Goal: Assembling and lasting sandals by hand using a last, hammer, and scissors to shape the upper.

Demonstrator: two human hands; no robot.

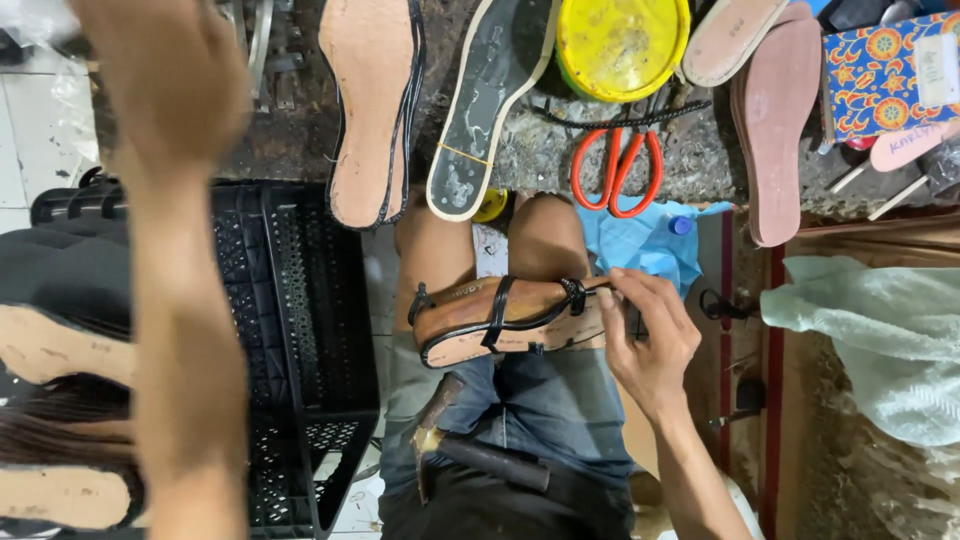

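A brown sandal (pixel 500 318) with thin black straps lies sideways across my knees, its sole edge facing me. My right hand (pixel 645 335) grips its right end with the fingers pinched on the rim. My left hand (pixel 165 70) is raised high at the upper left, close to the camera and blurred, over the edge of the workbench (pixel 700 165). Its fingers are hidden, so I cannot tell whether it holds anything. A hammer (pixel 455 440) with a dark handle rests on my lap below the sandal.
A black plastic crate (pixel 300 330) stands at my left, with finished soles (pixel 45 345) beside it. On the bench lie a tan insole (pixel 365 110), a grey sole (pixel 490 100), a yellow tin (pixel 622 45), orange scissors (pixel 615 165), pink soles (pixel 775 120) and a patterned box (pixel 880 75).
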